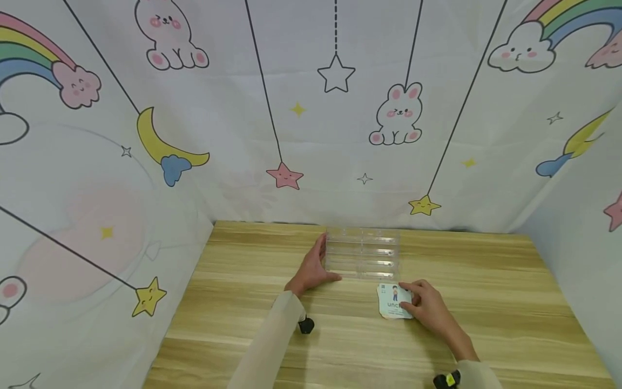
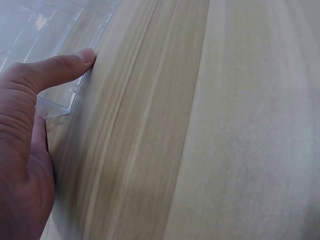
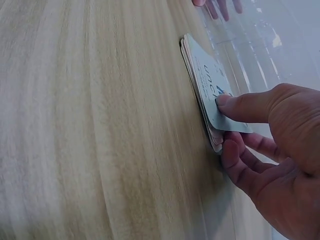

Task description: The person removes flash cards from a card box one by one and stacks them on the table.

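Note:
A clear plastic tray (image 1: 362,254) with rows of slots lies toward the back of the table. My left hand (image 1: 315,267) holds it at its left side, the thumb (image 2: 67,67) along the near edge and the fingers by the far left corner. Just in front of the tray is a small stack of cards (image 3: 192,75), the top one a pale blue picture card (image 1: 390,294) printed with a figure and a word starting "unc". My right hand (image 1: 430,308) pinches this top card by its right edge, which stands slightly apart from the cards beneath.
The wood-grain table (image 1: 243,324) spreads out around the tray and cards. White cloth (image 1: 233,108) with cartoon rabbits, stars and rainbows hangs behind it and along both sides. Each wrist has a black device (image 1: 306,325) on it.

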The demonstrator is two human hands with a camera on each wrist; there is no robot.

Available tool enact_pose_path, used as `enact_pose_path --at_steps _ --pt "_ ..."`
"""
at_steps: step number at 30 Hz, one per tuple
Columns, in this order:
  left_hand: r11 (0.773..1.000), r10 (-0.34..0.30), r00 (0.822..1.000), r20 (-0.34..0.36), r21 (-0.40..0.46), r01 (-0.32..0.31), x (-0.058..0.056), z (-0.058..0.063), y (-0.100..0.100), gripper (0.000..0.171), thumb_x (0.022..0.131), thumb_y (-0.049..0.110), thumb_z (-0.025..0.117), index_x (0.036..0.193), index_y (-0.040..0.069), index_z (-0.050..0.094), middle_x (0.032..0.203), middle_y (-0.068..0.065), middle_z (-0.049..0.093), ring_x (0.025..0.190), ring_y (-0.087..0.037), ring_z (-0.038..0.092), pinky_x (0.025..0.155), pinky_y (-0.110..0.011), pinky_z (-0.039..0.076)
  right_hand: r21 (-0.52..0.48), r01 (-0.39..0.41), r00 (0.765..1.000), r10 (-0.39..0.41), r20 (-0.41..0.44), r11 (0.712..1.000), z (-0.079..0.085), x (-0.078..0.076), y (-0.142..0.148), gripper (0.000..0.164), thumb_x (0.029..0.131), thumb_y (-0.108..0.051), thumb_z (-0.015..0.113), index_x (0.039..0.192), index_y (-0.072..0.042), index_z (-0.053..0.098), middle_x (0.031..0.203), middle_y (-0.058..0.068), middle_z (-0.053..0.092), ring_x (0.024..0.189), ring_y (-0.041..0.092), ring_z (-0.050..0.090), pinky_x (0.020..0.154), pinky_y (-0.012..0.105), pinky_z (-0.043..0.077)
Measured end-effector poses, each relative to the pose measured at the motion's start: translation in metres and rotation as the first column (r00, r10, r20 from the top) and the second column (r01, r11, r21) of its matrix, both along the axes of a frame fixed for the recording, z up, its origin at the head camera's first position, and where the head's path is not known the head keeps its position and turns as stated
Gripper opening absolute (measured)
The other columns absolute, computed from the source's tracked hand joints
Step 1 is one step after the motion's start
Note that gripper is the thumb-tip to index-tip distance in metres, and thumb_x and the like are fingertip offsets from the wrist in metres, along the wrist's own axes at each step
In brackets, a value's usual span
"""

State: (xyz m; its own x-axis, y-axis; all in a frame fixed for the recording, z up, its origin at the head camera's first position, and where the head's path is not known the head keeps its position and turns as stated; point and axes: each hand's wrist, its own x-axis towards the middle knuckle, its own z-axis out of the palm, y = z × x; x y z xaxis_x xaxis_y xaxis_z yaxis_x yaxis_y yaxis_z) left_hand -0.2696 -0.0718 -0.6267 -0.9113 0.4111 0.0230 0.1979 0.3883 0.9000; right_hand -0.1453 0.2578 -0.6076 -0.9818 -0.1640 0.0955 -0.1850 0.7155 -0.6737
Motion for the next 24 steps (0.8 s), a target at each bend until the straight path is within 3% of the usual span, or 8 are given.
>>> enact_pose_path --at_steps 15,24 --pt "1.000 0.000 1.000 -0.006 -0.021 0.000 -0.0024 -0.0021 0.0007 0.128 0.075 0.012 0.096 0.168 0.019 0.009 0.171 0.000 0.019 0.154 -0.016 0.026 0.121 -0.027 0.032 0.017 -0.005 0.999 0.004 0.051 1.000 -0.0008 -0.0002 -0.0020 0.046 0.088 -0.001 0.081 0.132 0.005 0.068 0.109 0.018 0.054 0.072 0.016 0.043 0.059 0.024 0.036" --pt "1.000 -0.010 1.000 -0.023 0.011 0.010 0.0000 0.0017 0.0013 0.126 0.076 0.009 0.095 0.168 0.015 0.008 0.172 -0.005 0.018 0.155 -0.022 0.025 0.122 -0.035 0.032 0.012 -0.010 0.998 0.010 0.061 1.000 -0.0001 -0.0007 -0.0015 0.045 0.089 -0.001 0.080 0.132 0.004 0.068 0.115 0.023 0.053 0.073 0.017 0.043 0.059 0.025 0.036"
